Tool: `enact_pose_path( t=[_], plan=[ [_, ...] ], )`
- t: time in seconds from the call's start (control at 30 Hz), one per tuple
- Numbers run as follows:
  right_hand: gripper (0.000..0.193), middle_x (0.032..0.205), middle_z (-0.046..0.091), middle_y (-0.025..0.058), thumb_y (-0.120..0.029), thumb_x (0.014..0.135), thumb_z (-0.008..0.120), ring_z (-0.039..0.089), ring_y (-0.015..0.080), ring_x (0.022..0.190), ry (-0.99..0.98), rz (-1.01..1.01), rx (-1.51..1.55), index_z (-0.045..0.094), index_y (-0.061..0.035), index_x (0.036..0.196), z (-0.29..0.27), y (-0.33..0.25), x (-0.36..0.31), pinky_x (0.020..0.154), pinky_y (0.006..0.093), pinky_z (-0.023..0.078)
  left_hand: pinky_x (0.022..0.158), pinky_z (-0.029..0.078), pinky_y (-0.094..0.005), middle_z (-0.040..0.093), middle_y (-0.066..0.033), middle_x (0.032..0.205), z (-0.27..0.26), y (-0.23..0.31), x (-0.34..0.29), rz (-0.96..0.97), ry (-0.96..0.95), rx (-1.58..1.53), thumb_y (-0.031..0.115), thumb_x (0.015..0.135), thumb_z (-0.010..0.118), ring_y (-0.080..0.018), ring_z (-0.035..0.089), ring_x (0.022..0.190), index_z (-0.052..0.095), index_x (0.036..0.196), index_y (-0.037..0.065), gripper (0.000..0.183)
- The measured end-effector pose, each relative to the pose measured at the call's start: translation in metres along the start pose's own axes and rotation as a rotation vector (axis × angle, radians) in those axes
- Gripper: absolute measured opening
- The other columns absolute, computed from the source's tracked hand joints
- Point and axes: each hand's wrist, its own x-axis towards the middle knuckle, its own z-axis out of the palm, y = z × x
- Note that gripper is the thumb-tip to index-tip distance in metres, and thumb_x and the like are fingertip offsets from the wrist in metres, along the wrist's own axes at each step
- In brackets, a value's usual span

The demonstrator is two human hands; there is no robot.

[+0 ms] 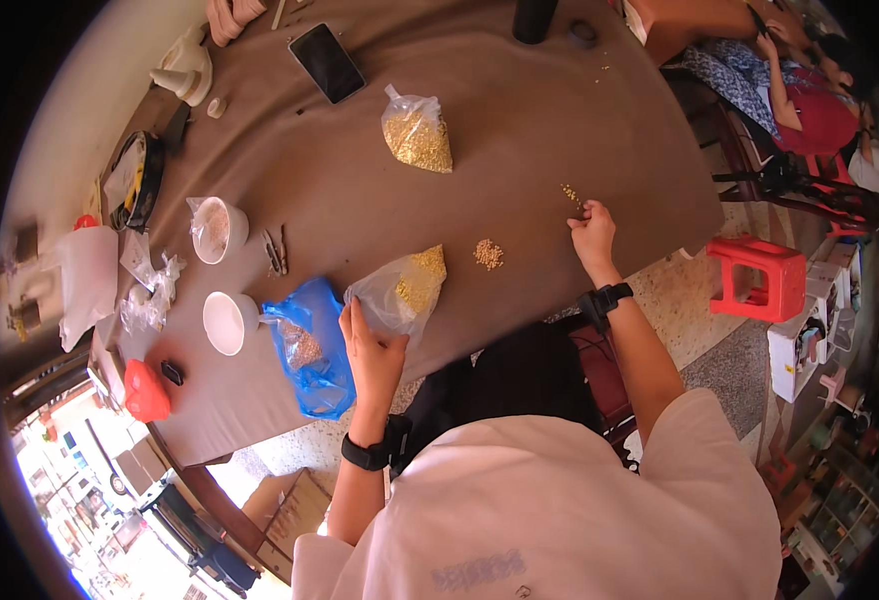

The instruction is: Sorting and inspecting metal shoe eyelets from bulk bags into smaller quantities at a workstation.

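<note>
My left hand (373, 358) is at the mouth of a clear plastic bag (400, 290), its fingers stretched upward and the thumb apart, touching the bag's near edge. Small gold pieces (421, 280) fill the far end of that bag. My right hand (593, 236) rests on the cloth, thumb and fingertips pinched together beside a small scatter of gold pieces (569, 193). Whatever is between those fingertips is too small to tell. Between the two hands lies a little heap of tan grains (489, 254). Farther off sits a tied clear bag (418, 132) of gold pieces.
Left of my left hand lies a blue plastic bag (315, 350), beside a white bowl (230, 322) and another bowl (218, 230) holding a bag. Pliers (276, 250), a phone (328, 63) and a black cylinder (534, 20) share the brown tablecloth (520, 120). A red stool (757, 278) stands right.
</note>
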Motion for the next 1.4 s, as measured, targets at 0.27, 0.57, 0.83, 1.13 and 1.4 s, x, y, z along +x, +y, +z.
enact_pose_path(
  t=[0.27,0.57,0.83,1.13,1.4],
  plan=[
    [0.032,0.086,0.057,0.0146,-0.001,0.064,0.071,0.058,0.0264,0.072,0.138,-0.208,-0.127,0.055,0.0038,0.091,0.023,0.005,0.035,0.065,0.0335,0.048,0.094,0.037,-0.0357,0.036,-0.0259,0.125,0.006,0.006,-0.002,0.068,0.025,0.035,-0.001,0.058,0.066,-0.0406,0.040,0.114,0.032,0.126,-0.009,0.077],
    [0.020,0.079,0.058,0.0111,-0.005,0.064,0.072,0.059,0.0236,0.069,0.017,-0.238,-0.054,0.060,-0.0006,0.079,0.018,-0.010,0.053,0.062,0.0325,0.048,0.097,0.034,-0.0385,0.034,-0.0274,0.126,0.005,0.006,-0.004,0.076,0.023,0.012,-0.002,0.058,0.065,-0.0422,0.037,0.117,0.031,0.125,-0.009,0.076],
    [0.007,0.074,0.060,0.0131,-0.007,0.069,0.064,0.059,0.0293,0.066,0.033,-0.358,-0.238,0.062,-0.0043,0.075,0.017,-0.006,0.052,0.061,0.0361,0.048,0.098,0.034,-0.0375,0.036,-0.0271,0.126,0.004,0.007,-0.007,0.138,0.102,0.004,-0.004,0.058,0.064,-0.0411,0.039,0.115,0.034,0.124,-0.010,0.073],
    [0.014,0.075,0.062,0.0176,-0.010,0.066,0.055,0.060,0.0374,0.076,-0.223,-0.157,-0.581,0.061,-0.0014,0.075,0.010,-0.030,0.062,0.069,0.0414,0.048,0.090,0.041,-0.0403,0.033,-0.0268,0.124,0.015,0.006,-0.010,0.135,0.073,-0.104,-0.008,0.060,0.055,-0.0433,0.042,0.111,0.030,0.124,-0.011,0.069],
    [0.015,0.069,0.062,0.0153,-0.010,0.066,0.060,0.062,0.0284,0.068,-0.252,-0.107,-0.395,0.061,0.0002,0.075,0.002,-0.023,0.070,0.062,0.0370,0.050,0.084,0.044,-0.0426,0.026,-0.0277,0.128,0.019,0.015,-0.008,0.208,0.051,-0.099,-0.011,0.062,0.052,-0.0469,0.045,0.104,0.024,0.126,-0.011,0.070]
  ],
)
